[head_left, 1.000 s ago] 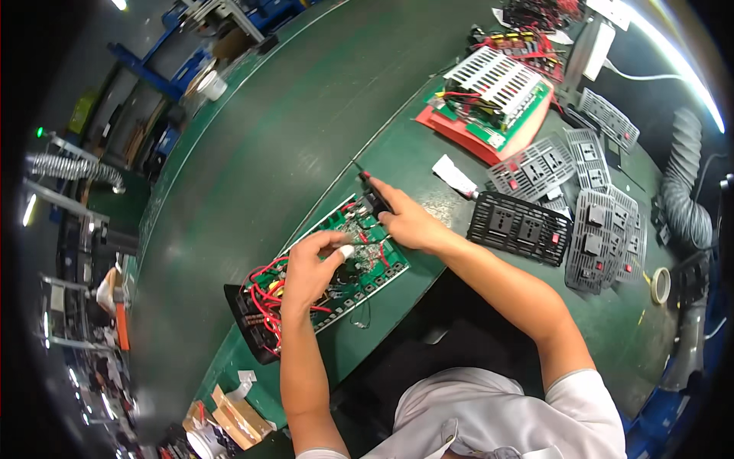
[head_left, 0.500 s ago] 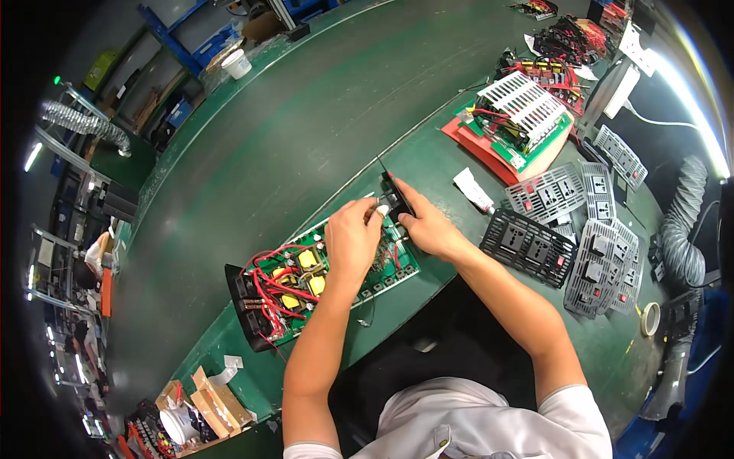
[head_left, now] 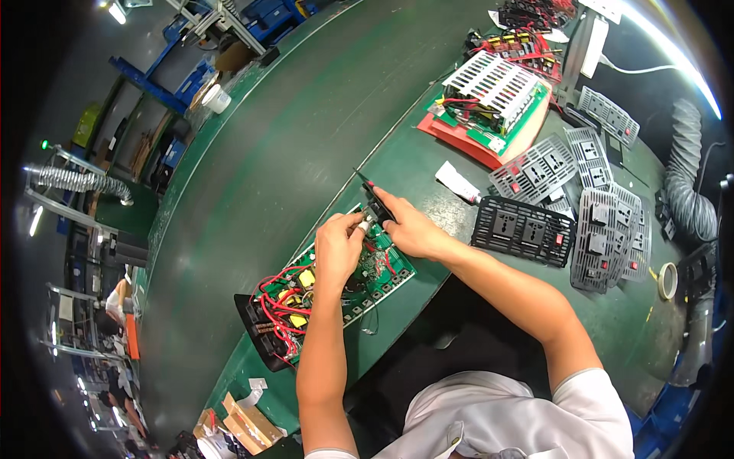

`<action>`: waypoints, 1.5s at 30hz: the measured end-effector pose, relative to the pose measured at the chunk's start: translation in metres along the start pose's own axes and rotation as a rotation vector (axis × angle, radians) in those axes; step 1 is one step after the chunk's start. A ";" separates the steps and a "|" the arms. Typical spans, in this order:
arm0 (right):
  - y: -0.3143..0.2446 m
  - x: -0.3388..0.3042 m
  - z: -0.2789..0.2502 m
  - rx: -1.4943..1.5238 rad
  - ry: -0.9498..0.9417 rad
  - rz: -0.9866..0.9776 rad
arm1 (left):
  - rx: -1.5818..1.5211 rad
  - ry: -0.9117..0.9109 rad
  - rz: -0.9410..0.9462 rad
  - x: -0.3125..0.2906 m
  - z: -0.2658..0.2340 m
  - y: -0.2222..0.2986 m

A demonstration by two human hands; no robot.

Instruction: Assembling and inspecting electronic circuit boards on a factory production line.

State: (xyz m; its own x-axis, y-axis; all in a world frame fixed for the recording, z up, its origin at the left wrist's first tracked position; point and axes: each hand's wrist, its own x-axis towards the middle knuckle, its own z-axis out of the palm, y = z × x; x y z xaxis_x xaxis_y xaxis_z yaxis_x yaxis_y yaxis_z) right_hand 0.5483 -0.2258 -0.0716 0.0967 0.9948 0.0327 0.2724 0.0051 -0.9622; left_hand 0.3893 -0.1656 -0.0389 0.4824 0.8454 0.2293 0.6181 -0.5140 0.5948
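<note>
My right hand grips a narrow black panel, tilted at the far end of a long green circuit board. My left hand is closed, thumb and fingertips pinched at a small pale part beside that panel; what exactly they hold I cannot make out. The board carries yellow-wrapped components and looping red wires. At its near left end stands a black end plate. My left forearm covers part of the board.
A white tube lies right of my hands, near a black slotted socket panel and several grey ones. Behind them, a metal-caged board assembly sits on red material. Tape roll far right; cardboard box lower left.
The whole view has shifted and turned slightly. Both hands stay at the board's far end, the black panel still in my right hand and my left fingers still pinched beside it.
</note>
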 end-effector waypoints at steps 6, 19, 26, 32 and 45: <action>0.003 0.000 0.002 -0.012 0.026 -0.022 | 0.064 -0.101 0.122 0.006 0.001 0.003; 0.003 0.000 0.002 0.016 -0.001 0.005 | 0.106 0.019 0.113 -0.008 0.008 0.012; -0.002 0.000 0.001 0.010 -0.022 0.010 | 0.193 -0.003 0.268 0.000 0.006 0.004; 0.002 0.000 0.006 -0.070 0.066 -0.024 | 0.089 0.014 0.415 0.009 0.011 -0.003; -0.001 0.002 -0.001 0.051 -0.113 0.003 | 0.080 -0.136 0.209 0.007 -0.049 0.018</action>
State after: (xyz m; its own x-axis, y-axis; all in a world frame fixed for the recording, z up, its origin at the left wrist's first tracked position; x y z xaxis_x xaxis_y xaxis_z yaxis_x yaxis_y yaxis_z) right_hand 0.5495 -0.2243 -0.0706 -0.0116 0.9999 0.0024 0.2234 0.0049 -0.9747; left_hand 0.3734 -0.1615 0.0107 0.6800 0.6956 0.2319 0.5413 -0.6896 0.4812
